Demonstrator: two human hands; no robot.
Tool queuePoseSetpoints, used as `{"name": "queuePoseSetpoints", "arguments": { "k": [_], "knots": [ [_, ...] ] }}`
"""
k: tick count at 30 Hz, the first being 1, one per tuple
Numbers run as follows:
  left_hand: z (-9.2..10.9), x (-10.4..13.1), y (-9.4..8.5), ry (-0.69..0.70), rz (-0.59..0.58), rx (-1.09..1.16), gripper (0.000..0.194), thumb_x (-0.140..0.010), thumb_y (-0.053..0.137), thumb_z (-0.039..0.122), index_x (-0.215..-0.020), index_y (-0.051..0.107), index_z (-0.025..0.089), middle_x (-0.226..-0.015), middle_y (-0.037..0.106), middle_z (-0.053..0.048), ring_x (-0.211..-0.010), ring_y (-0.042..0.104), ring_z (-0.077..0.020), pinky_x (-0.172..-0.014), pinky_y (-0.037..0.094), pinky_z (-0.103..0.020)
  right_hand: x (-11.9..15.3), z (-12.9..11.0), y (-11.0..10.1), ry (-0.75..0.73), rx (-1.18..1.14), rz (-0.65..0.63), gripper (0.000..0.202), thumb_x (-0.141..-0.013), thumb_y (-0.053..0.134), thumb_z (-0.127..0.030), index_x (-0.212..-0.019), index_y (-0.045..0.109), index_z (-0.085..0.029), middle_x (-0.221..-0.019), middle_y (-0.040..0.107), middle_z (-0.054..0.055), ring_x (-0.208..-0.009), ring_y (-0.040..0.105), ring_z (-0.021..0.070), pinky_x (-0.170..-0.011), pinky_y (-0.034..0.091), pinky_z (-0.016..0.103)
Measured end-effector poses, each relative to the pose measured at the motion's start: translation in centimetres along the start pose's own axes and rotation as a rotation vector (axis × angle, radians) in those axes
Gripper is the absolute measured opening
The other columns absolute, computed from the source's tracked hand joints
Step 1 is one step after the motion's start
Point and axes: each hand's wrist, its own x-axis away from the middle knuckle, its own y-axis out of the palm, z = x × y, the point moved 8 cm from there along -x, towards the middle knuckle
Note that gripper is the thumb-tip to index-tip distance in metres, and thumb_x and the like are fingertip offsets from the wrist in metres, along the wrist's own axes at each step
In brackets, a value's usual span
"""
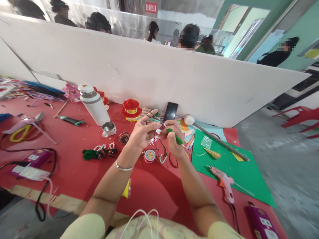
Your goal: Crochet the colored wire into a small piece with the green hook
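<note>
My right hand is closed around a green-handled crochet hook, its thin metal shaft pointing left. Facing it, my left hand pinches a small dark piece of crochet work at the hook's tip; its index finger is raised. The fingers hide most of that piece. Below the hands lie a spool of red thread, loose white beads and strands of yarn. A ball of multicoloured yarn sits left of my left wrist. Further left is a green and dark yarn piece with pearl loops.
On the red table stand a white thermos and its metal cup. A phone leans against the white partition. Pink glue guns lie at both sides, near purple power strips. People are beyond the partition.
</note>
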Motion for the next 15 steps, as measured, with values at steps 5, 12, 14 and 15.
{"name": "queuePoseSetpoints", "arguments": {
  "k": [5,12,14,15],
  "knots": [
    [0.1,-0.1,-0.2,-0.003,-0.017,-0.032,0.086,-0.062,0.095,0.016,-0.144,0.07,0.019,-0.051,0.051,0.014,-0.035,0.021,0.0003,-0.038,0.012,-0.019,-1.0,-0.4,-1.2,-0.077,0.087,-0.079,0.052,-0.107,0.048,-0.067,-0.09,0.077,-0.026,-0.114,0.068,0.01,-0.11,0.068,0.0271,-0.094,0.059,0.047],
    [0.4,-0.3,-1.3,0.021,0.014,-0.071,0.067,-0.064,0.089,0.015,-0.129,0.077,0.016,-0.049,0.047,0.012,-0.037,0.021,-0.0008,-0.039,0.012,-0.022,-1.2,0.2,-1.6,-0.114,0.141,-0.17,0.043,-0.106,0.055,-0.063,-0.102,0.081,-0.028,-0.124,0.065,0.011,-0.103,0.069,0.0241,-0.089,0.061,0.044],
    [0.5,-0.4,-1.5,0.03,0.031,-0.077,0.061,-0.063,0.089,0.015,-0.123,0.079,0.016,-0.047,0.043,0.013,-0.037,0.02,-0.0012,-0.04,0.012,-0.022,-1.2,0.3,-1.8,-0.113,0.173,-0.191,0.039,-0.106,0.058,-0.059,-0.107,0.081,-0.029,-0.127,0.066,0.011,-0.105,0.069,0.0244,-0.089,0.062,0.045],
    [0.5,-0.4,-1.6,0.031,0.039,-0.081,0.059,-0.063,0.088,0.015,-0.121,0.079,0.016,-0.048,0.043,0.013,-0.037,0.02,-0.0012,-0.04,0.012,-0.023,-1.2,0.3,-1.8,-0.112,0.182,-0.206,0.036,-0.106,0.058,-0.057,-0.11,0.081,-0.029,-0.128,0.066,0.011,-0.105,0.07,0.0242,-0.09,0.062,0.045]
  ]
}}
